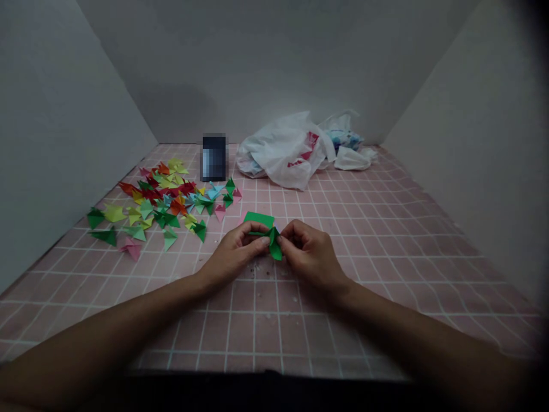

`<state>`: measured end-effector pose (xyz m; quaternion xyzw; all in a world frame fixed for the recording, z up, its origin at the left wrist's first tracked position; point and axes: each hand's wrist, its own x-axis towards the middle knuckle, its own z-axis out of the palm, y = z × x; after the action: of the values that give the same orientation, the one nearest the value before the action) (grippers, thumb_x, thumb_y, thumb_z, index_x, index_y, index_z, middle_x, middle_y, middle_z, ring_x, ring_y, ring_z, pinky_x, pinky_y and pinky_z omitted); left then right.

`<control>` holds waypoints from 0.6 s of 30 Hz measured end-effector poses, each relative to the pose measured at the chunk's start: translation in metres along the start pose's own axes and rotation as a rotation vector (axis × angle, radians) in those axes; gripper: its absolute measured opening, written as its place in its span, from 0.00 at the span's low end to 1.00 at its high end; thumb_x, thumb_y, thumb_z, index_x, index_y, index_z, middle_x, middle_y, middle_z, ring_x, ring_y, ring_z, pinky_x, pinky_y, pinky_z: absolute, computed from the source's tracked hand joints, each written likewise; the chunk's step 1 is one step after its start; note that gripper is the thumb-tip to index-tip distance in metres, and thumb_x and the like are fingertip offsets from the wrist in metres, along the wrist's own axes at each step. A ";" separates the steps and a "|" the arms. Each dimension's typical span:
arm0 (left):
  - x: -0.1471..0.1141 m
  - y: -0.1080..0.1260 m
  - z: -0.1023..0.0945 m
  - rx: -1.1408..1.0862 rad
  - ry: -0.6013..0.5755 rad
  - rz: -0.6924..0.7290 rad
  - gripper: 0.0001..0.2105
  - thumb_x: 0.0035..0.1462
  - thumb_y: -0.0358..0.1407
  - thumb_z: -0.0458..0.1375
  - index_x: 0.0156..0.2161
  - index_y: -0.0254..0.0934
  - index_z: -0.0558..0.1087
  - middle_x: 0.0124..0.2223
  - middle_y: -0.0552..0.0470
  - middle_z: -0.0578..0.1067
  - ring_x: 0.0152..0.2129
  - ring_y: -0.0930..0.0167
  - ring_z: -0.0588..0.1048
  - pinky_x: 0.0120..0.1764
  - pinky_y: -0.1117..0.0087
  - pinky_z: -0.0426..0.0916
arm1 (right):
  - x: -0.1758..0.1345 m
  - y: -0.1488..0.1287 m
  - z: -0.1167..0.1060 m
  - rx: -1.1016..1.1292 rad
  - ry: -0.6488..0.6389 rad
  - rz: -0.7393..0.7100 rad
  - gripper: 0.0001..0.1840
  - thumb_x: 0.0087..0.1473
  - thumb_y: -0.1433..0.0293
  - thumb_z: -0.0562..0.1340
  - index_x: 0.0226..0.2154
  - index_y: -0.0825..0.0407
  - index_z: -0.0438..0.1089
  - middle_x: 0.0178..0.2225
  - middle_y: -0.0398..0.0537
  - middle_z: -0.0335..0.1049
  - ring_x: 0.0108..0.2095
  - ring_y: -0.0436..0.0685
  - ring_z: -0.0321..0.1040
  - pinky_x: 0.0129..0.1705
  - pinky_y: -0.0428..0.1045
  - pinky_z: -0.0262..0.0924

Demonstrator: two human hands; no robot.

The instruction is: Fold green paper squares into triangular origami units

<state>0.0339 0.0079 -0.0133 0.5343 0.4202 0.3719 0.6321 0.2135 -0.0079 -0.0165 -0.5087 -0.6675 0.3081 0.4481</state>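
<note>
1. Sitting pinched between both hands is a small folded green paper piece [273,239], held just above the pink gridded mat [386,240], pretty much dead centre and close to the person.
2. The left hand [234,252] is closing its thumb and fingers on the left end of that piece, fingertips tight on the paper.
3. The right hand [309,252] is gripping the other end the same way, fingers curled in and pinched shut on it, so the two hands are nearly touching each other around the fold.
4. Lying flat on the mat just behind the hands is a green paper sheet [258,219], with a bit of pink paper peeking out at its left edge.
5. Spreading out to the left, a bit further back, is a pile of folded paper triangles [160,203] in green, yellow, red, pink and light blue, loosely scattered.
6. Standing behind that pile is a dark blurred box [214,157]; can't tell what it is.
7. Slumping at the back of the mat, near the wall, are some white plastic bags [291,150] with red and blue bits showing.
8. Boxing the whole thing in are plain grey walls [64,143] on three sides.
</note>
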 end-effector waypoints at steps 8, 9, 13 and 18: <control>-0.008 0.003 0.006 0.147 0.034 0.068 0.13 0.55 0.40 0.64 0.43 0.35 0.75 0.37 0.50 0.78 0.32 0.69 0.76 0.36 0.69 0.71 | -0.005 -0.004 0.006 0.216 0.006 0.131 0.11 0.54 0.65 0.64 0.25 0.50 0.62 0.21 0.39 0.63 0.21 0.49 0.61 0.23 0.46 0.54; -0.007 0.003 0.006 0.126 0.040 0.063 0.13 0.54 0.40 0.65 0.42 0.35 0.75 0.36 0.50 0.78 0.32 0.69 0.76 0.36 0.69 0.71 | -0.004 -0.004 0.006 0.281 -0.017 0.155 0.12 0.54 0.64 0.64 0.25 0.50 0.62 0.21 0.39 0.63 0.21 0.49 0.61 0.23 0.45 0.55; -0.004 0.002 0.004 0.024 0.052 0.035 0.15 0.51 0.40 0.67 0.42 0.35 0.74 0.35 0.52 0.78 0.31 0.71 0.76 0.36 0.69 0.70 | -0.002 -0.001 0.006 0.481 -0.140 0.224 0.15 0.57 0.59 0.63 0.28 0.50 0.62 0.22 0.39 0.66 0.22 0.50 0.65 0.25 0.46 0.60; -0.003 0.003 0.002 -0.010 0.092 0.011 0.12 0.52 0.38 0.66 0.39 0.35 0.74 0.35 0.53 0.78 0.30 0.73 0.75 0.37 0.70 0.69 | -0.001 0.005 0.005 0.582 -0.218 0.259 0.16 0.61 0.56 0.61 0.32 0.51 0.65 0.24 0.41 0.69 0.22 0.49 0.67 0.28 0.47 0.62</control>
<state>0.0344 0.0051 -0.0102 0.5160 0.4439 0.4015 0.6127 0.2109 -0.0076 -0.0229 -0.4038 -0.5253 0.5927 0.4579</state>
